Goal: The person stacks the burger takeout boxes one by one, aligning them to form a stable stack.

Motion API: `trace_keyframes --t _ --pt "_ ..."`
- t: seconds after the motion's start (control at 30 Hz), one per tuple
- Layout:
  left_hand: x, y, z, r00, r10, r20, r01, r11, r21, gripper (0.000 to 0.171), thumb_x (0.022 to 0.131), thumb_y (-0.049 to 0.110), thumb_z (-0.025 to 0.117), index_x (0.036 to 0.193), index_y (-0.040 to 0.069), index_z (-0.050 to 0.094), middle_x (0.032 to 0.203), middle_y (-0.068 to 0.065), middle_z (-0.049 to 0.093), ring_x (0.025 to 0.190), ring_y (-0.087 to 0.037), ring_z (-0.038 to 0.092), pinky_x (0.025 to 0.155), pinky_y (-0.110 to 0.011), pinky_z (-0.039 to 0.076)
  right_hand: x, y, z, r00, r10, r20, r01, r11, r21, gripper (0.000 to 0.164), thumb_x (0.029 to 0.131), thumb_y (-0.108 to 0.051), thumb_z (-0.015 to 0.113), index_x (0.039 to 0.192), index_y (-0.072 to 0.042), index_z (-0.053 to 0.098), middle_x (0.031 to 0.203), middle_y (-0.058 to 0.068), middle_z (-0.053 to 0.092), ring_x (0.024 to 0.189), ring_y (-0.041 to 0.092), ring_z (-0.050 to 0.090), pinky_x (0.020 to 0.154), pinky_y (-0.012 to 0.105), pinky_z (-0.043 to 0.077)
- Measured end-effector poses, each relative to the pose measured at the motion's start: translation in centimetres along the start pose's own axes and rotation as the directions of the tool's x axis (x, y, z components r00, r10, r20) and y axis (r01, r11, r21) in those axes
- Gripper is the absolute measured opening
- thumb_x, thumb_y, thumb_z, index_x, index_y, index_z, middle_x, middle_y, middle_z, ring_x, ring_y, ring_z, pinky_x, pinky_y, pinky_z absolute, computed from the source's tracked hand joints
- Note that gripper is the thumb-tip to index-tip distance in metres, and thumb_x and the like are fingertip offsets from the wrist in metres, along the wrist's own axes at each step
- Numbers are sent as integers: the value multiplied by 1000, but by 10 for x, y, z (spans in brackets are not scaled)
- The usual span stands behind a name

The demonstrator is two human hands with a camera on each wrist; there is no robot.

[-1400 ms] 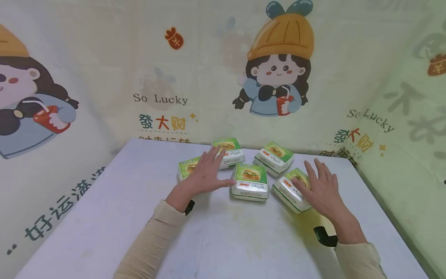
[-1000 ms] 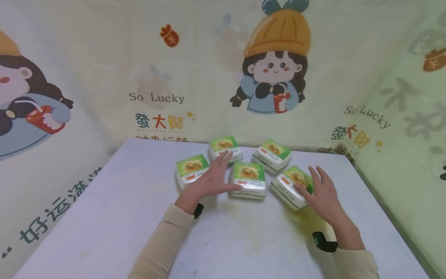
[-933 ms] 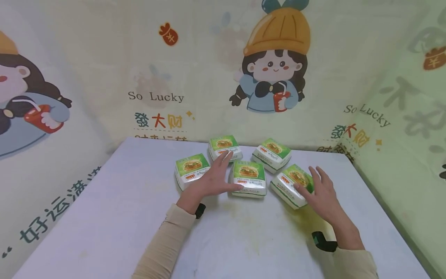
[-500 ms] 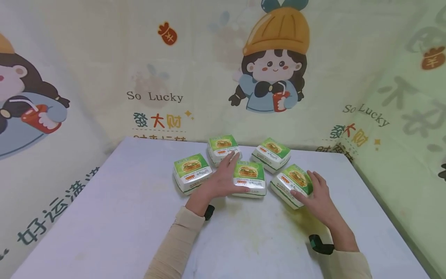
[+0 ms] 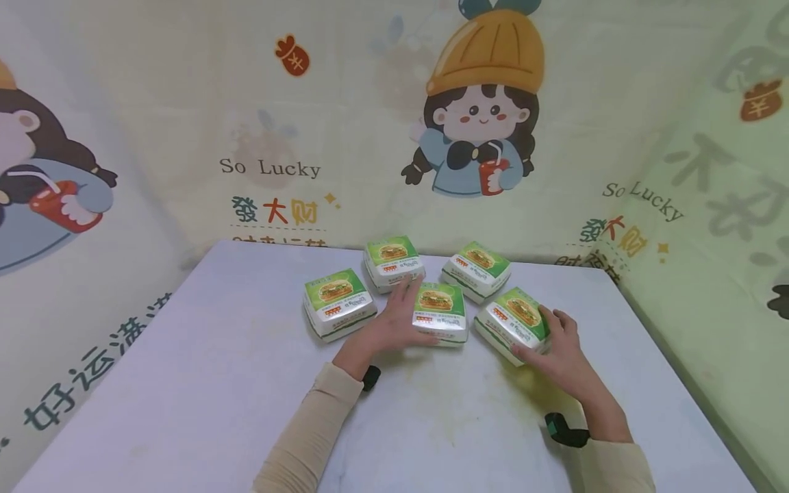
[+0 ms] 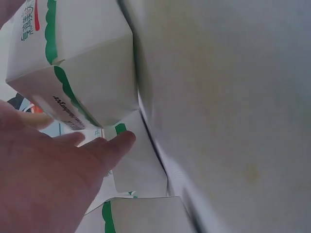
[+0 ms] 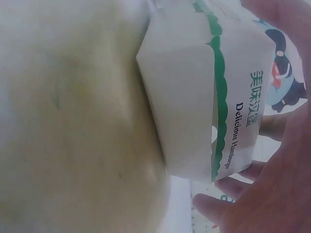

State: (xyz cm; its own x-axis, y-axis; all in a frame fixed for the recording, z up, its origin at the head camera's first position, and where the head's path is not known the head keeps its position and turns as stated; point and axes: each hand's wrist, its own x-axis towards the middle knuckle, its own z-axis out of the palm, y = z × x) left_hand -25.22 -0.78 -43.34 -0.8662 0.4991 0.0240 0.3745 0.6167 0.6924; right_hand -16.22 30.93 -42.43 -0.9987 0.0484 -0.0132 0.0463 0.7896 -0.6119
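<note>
Several green-and-white hamburger boxes stand grouped near the table's far edge. Spread beside the middle hamburger box (image 5: 440,313), my left hand (image 5: 394,329) has its fingers fairly straight along the left side and its thumb low across the front. That box's grey-white underside flank fills the upper part of the left wrist view. The right-hand hamburger box (image 5: 518,318) sits turned at an angle, and my right hand (image 5: 562,359) curls its fingers over the far right side with its thumb at the near edge. "Delicious Hamburger" lettering shows on this box in the right wrist view.
Another hamburger box (image 5: 339,308) stands at the left, one (image 5: 393,263) at the back left and one (image 5: 477,270) at the back right. They are on a white table (image 5: 203,383). A printed cloth (image 5: 357,137) with cartoon figures hangs behind and at both sides.
My left hand has moved right to the middle box and lowered beside it, uncovering the left box. My right hand has moved in and down onto the right-hand box, its fingers curling. The boxes stay put.
</note>
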Motion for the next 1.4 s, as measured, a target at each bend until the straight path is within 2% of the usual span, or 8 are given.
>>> trace_keyframes --t 0.23,0.37,0.57,0.73,1.0,1.2,1.4 --pt "0 0 -2 1000 10 -7 -10 1000 -4 121 70 44 86 160 19 9 164 -2 12 150 -23 19 120 -45 27 -2 -1 -4 1000 -9 0 9 1000 -18 106 87 -54 68 158 -4 7 150 38 0 128 57 30 97 73 35" --pt "-3 3 -4 1000 -3 -15 2 1000 -24 119 70 45 86 160 21 12 162 -5 16 143 -24 30 117 -45 32 -2 1 -5 1000 -7 1 7 1000 -16 106 87 -53 68 158 -4 7 150 37 1 127 56 31 96 71 37" --pt "-11 5 -13 999 13 -49 -13 1000 -8 115 69 46 86 159 22 18 158 -7 22 130 -26 43 108 -47 40 0 4 1 1000 0 11 0 1000 6 107 86 -53 70 158 -5 7 150 36 5 128 53 31 99 70 36" --pt "-21 7 -20 999 26 -41 -26 1000 -13 116 69 48 86 159 25 16 158 -5 21 125 -25 45 104 -45 43 2 3 3 1000 -3 10 3 1000 -5 109 85 -54 70 158 -4 7 150 36 8 127 51 33 99 70 37" --pt "-40 10 -26 999 16 -39 -16 1000 10 120 67 53 86 158 40 9 152 -5 28 117 -23 49 98 -42 46 4 1 0 1000 -10 8 10 1000 -13 107 85 -56 70 157 -3 10 150 36 9 129 51 33 101 72 35" --pt "-47 8 -24 1000 -1 -26 1 1000 7 118 67 52 87 158 39 12 150 -5 28 119 -26 46 100 -44 44 1 3 1 999 -32 -2 32 999 7 105 86 -55 70 156 -3 12 151 36 9 130 51 31 101 72 34" --pt "-47 10 -21 1000 -5 -1 5 1000 19 115 68 54 86 158 37 15 155 -5 25 124 -30 44 100 -46 44 -4 3 -3 999 -43 -25 43 999 -3 103 86 -53 70 156 -3 14 150 36 12 128 51 32 99 72 36"
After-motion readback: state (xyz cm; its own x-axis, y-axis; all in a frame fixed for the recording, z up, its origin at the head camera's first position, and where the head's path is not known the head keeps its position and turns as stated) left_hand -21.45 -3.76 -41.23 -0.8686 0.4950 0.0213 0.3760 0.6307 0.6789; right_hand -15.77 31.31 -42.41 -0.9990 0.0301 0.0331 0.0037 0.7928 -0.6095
